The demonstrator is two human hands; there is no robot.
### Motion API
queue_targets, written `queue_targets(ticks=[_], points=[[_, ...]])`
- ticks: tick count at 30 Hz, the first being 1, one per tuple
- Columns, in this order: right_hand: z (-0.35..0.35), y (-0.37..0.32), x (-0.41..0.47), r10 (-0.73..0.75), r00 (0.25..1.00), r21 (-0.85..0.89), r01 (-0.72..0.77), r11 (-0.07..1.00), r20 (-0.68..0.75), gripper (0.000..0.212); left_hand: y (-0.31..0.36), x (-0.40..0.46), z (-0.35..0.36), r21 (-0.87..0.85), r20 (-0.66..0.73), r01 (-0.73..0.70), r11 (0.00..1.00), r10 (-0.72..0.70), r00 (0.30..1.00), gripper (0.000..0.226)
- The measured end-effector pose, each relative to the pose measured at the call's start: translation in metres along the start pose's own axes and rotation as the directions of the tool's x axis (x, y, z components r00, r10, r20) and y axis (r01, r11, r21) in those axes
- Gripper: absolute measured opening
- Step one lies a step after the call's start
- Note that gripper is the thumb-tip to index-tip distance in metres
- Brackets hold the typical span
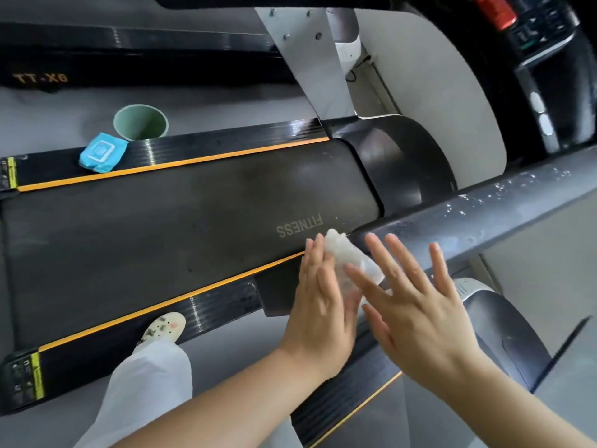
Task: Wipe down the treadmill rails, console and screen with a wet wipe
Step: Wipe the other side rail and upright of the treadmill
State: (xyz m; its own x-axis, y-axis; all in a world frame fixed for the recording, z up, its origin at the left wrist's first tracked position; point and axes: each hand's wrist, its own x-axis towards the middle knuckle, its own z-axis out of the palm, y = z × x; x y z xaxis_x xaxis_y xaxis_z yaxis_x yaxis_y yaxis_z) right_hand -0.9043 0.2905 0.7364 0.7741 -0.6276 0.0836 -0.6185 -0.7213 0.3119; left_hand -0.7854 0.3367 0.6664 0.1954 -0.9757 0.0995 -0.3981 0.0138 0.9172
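Observation:
A crumpled white wet wipe [349,257] sits between my two palms, just at the near end of the dark handrail [484,215]. My left hand [319,305] has straight fingers pressed against the wipe's left side. My right hand [416,305] has spread, straight fingers against its right side. The rail runs up to the right and shows wet streaks and droplets. The console [542,33] with its buttons is at the top right, partly cut off by the frame edge.
The treadmill belt [181,227] marked FITNESS lies across the middle. A blue wipe pack [101,151] lies on the far side rail beside a green cup [142,122] on the floor. My leg and shoe [164,328] stand by the near side rail.

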Motion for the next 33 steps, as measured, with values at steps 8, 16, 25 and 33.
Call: queue_targets(ticks=[8,16,25,33], points=[[0.003,0.000,-0.010,0.179,0.983,0.259,-0.167,0.951,-0.025,0.038,0.004,0.039,0.000,0.290,0.012,-0.103,0.951,0.104,0.994,0.059],[0.000,-0.001,-0.003,0.066,0.998,0.262,-0.062,0.963,-0.006,0.037,-0.054,0.003,-0.005,0.269,-0.007,-0.158,0.950,0.166,0.986,0.053],[-0.008,0.006,0.011,0.050,0.998,0.234,-0.058,0.971,0.038,0.041,-0.003,0.011,0.015,0.024,-0.155,0.081,0.996,-0.077,0.985,0.064],[0.010,-0.001,0.042,-0.055,0.975,0.081,0.038,0.996,0.216,0.059,-0.044,-0.005,0.032,-0.255,-0.175,0.310,0.916,-0.359,0.917,0.075]])
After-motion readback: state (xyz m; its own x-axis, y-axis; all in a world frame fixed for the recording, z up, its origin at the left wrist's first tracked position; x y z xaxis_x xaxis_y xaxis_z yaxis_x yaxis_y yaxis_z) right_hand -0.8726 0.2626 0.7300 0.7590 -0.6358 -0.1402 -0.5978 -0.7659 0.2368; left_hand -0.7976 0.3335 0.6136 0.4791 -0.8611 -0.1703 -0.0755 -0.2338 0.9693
